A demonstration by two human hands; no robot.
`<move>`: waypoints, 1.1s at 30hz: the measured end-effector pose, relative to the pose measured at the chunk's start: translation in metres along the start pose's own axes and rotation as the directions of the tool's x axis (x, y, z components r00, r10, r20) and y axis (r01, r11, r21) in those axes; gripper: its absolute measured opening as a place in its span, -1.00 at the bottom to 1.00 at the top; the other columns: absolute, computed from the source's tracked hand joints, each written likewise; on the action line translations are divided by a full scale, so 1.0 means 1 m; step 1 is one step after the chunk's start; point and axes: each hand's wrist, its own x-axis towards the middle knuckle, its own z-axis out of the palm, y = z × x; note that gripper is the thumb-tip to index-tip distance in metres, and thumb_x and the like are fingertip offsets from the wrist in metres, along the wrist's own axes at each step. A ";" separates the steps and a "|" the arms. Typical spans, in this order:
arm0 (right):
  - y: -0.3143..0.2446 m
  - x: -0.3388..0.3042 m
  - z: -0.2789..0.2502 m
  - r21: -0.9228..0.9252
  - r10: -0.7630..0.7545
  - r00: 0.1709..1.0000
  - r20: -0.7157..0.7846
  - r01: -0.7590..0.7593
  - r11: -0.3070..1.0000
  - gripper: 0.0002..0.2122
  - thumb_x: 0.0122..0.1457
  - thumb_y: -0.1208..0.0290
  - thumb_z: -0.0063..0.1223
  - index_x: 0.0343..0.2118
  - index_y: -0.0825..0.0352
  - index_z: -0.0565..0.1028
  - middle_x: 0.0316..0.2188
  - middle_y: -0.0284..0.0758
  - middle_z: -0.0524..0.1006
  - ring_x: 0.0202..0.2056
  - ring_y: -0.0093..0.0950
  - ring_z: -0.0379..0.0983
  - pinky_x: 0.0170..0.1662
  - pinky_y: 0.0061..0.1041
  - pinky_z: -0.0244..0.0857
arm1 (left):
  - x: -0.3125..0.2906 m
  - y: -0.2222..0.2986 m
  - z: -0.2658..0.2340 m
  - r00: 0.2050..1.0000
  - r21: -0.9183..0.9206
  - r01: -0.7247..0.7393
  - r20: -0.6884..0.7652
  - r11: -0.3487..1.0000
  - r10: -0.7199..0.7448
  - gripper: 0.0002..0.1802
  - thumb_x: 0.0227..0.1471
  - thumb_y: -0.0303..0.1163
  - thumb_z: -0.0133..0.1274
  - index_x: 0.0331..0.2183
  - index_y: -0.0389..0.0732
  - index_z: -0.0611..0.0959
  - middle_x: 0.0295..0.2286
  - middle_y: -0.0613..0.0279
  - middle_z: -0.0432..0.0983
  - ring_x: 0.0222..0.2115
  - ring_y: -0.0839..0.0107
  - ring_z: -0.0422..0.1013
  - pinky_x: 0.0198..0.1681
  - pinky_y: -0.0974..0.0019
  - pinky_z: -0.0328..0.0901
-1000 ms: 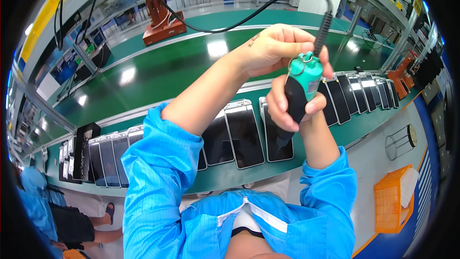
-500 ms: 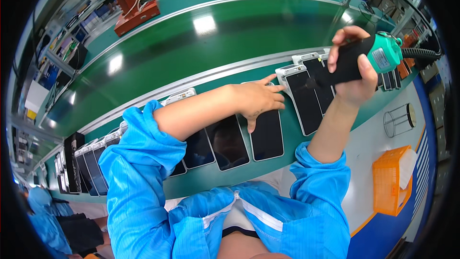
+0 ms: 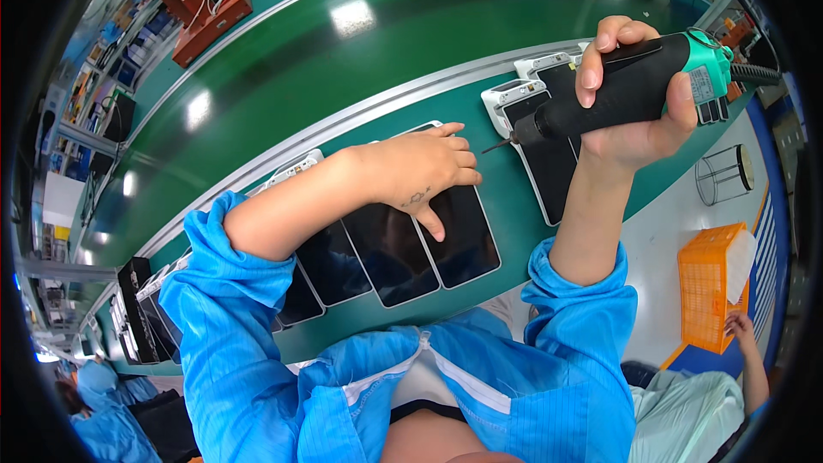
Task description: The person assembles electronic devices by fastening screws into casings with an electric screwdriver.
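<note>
My right hand (image 3: 639, 135) is wrapped round an electric screwdriver (image 3: 630, 90) with a black body, green end and ribbed cable. Its thin bit points left and down, near the upper left of a white-framed, dark-screened flat device (image 3: 549, 173); whether it touches cannot be made out. My left hand (image 3: 429, 173), fingers apart and palm down, lies over the upper part of another such device (image 3: 467, 244), hiding much of it. Left of that, similar devices (image 3: 390, 261) lie side by side, partly covered by my left forearm.
Beyond a metal rail (image 3: 403, 101) runs a glossy green belt (image 3: 300, 77), with a red-brown box (image 3: 210, 26) on its far side. To the right stand a round stool (image 3: 735, 167) and an orange basket (image 3: 711, 291). A co-worker's hand (image 3: 739, 324) is beside the basket; another person (image 3: 107, 386) is lower left.
The screwdriver has tilted, and its bit now shows past the body. My left hand has shifted slightly left over the device. A co-worker's arm has come into view at lower right.
</note>
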 end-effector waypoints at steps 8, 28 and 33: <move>-0.008 -0.003 0.000 0.005 0.029 0.999 -0.033 -0.029 1.000 -0.55 -0.08 0.12 -0.24 -0.37 0.53 0.30 -0.49 -0.10 0.31 -0.62 -0.41 0.32 -0.64 -0.59 0.21 | -0.006 0.016 0.009 0.994 0.031 0.109 -0.020 0.994 -0.108 -0.47 -0.24 -0.08 0.00 -0.25 -0.26 0.40 -0.29 0.10 0.28 -0.16 0.17 0.16 0.05 0.07 -0.15; 0.009 -0.015 0.097 0.140 0.480 0.839 0.256 -0.523 0.841 -0.64 -0.27 0.32 0.09 -0.40 0.43 0.32 -0.55 -0.22 0.38 -0.64 -0.54 0.37 -0.59 -0.63 0.30 | -0.019 0.102 -0.022 0.638 -0.844 -0.225 -0.505 0.487 -0.581 -0.61 -0.13 -0.25 -0.06 -0.34 -0.40 0.36 -0.47 0.15 0.37 -0.42 0.40 0.31 -0.31 0.40 0.18; 0.026 -0.024 0.108 0.102 0.571 0.774 0.273 -0.614 0.783 -0.70 -0.28 0.42 0.05 -0.44 0.46 0.32 -0.63 -0.21 0.38 -0.73 -0.57 0.32 -0.66 -0.70 0.21 | -0.049 0.088 -0.009 0.743 -0.853 -0.049 -0.378 0.519 -0.552 -0.66 -0.10 -0.28 -0.10 -0.32 -0.36 0.33 -0.41 0.11 0.31 -0.41 0.31 0.29 -0.28 0.35 0.17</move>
